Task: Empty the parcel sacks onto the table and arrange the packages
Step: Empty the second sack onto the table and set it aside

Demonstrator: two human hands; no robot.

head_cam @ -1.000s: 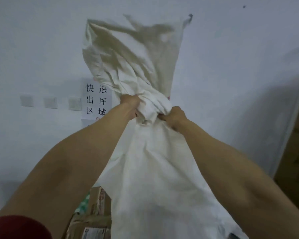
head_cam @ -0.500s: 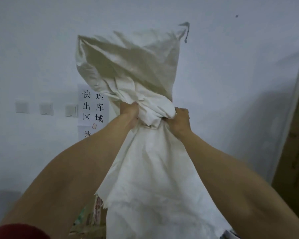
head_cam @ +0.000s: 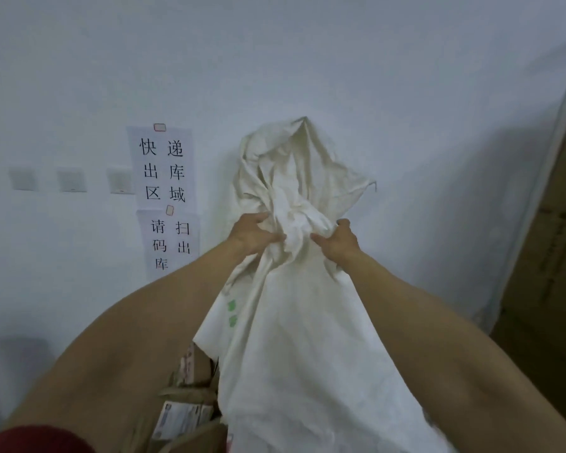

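Only the head view here. Compared to a second ago, the person's hands have dropped down the wall a fair bit, and the loose top of the white sack (head_cam: pixel 294 338) has flopped from a tall fan into a crumpled peak. The left hand (head_cam: pixel 254 237) and right hand (head_cam: pixel 339 241) are both clenched tight on the bunched cloth, close together, held up in front of the wall notices (head_cam: pixel 165 197). Looks like a shake-down stroke, so the sack is probably near empty, though its mouth is out of frame and that can't be checked. The sack hangs long-axis roughly vertical, closed end pointing up, body draping down toward the viewer. Some cardboard packages (head_cam: pixel 183 407) with labels show just left of it, low down; the table itself isn't visible.
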